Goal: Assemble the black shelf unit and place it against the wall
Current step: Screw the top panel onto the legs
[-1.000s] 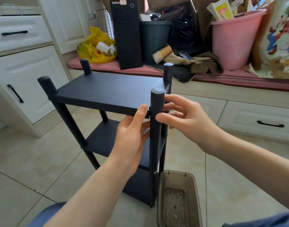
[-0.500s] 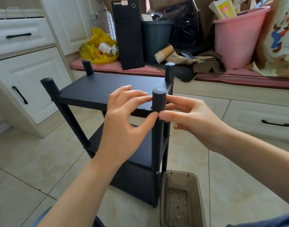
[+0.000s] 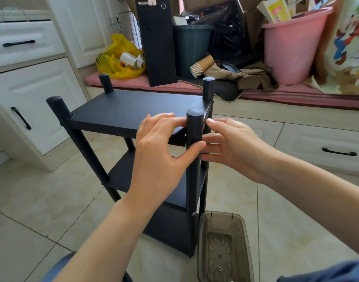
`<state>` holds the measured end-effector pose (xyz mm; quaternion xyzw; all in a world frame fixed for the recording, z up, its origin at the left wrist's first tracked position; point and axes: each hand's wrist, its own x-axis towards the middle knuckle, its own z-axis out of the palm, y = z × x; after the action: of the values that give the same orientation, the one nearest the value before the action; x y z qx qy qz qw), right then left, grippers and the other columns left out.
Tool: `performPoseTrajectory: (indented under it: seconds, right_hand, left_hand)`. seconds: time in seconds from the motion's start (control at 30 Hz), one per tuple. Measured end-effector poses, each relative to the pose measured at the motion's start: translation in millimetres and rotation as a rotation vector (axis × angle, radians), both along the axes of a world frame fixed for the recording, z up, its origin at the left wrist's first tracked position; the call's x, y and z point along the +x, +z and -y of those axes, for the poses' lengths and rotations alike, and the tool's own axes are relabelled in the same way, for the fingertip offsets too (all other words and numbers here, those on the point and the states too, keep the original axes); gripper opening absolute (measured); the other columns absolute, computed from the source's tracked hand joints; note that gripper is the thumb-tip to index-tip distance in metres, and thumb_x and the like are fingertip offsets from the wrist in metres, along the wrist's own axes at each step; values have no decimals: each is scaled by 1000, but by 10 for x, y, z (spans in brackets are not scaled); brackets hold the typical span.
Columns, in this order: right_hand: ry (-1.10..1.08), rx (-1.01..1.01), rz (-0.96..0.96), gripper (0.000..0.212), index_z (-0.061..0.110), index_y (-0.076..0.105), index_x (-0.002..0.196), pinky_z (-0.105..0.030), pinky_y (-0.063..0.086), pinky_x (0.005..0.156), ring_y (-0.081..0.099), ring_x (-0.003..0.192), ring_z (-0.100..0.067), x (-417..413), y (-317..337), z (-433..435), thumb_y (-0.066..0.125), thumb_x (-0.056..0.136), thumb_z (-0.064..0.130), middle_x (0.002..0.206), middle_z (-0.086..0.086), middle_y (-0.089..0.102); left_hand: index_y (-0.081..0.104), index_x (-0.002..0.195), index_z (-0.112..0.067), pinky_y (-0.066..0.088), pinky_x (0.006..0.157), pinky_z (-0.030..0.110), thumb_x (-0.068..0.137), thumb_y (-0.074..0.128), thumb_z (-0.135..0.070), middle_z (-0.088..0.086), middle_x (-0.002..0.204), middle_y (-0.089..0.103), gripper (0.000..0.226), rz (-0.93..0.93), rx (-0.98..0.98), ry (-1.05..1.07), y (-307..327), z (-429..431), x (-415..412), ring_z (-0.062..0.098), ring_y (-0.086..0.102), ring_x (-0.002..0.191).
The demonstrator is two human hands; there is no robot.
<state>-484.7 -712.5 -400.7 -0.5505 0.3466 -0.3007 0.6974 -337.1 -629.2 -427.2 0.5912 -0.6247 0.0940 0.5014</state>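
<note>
Left hand is pinching the post, right hand pressing it open-fingered, seating the shelf corner; likely needing firmer squeezing next.

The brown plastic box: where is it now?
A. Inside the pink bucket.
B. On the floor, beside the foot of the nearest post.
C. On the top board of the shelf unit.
B: the brown plastic box stands on the floor tiles, close beside the foot of the nearest post of the black shelf unit.
</note>
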Motion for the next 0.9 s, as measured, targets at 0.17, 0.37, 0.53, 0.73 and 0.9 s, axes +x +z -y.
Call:
performPoseTrajectory:
  seconds: [0.17,0.37,0.53,0.73,0.9]
  right_hand:
    - [104,-19,-95,49,9,61,127,-35,59,79,71,80,-20,67,42,33,52,98,48,107,-15,74]
    - [124,2,-78,42,7,53,129,-42,59,81,74,88,-30,86,71,47,58,99,36,104,-16,75]
    - [164,2,-70,41,6,52,133,-45,58,85,71,100,-37,85,98,80,54,100,32,106,-20,73]
    - [176,1,-55,44,6,48,134,-44,60,82,73,93,-33,63,77,88,57,99,31,103,-20,74]
    - [174,-25,-56,38,7,57,129,-45,60,83,74,94,-27,-31,35,85,55,100,32,104,-16,75]
  left_hand:
    - [69,120,-17,18,123,29,86,62,-51,-13,119,61,48,55,10,13,-5,5,29,12,50,128]
    - [69,121,-18,10,123,40,89,57,-51,-16,118,61,47,120,29,8,8,31,38,12,46,135]
    - [65,125,-19,7,124,45,88,58,-53,-21,124,52,51,139,28,24,24,51,74,13,45,138]
    - [68,128,-23,11,125,46,89,55,-61,-10,130,67,56,182,70,57,-19,19,117,11,52,133]
    - [69,126,-23,18,123,45,89,55,-61,-10,128,68,55,179,62,64,-17,15,103,11,53,131]
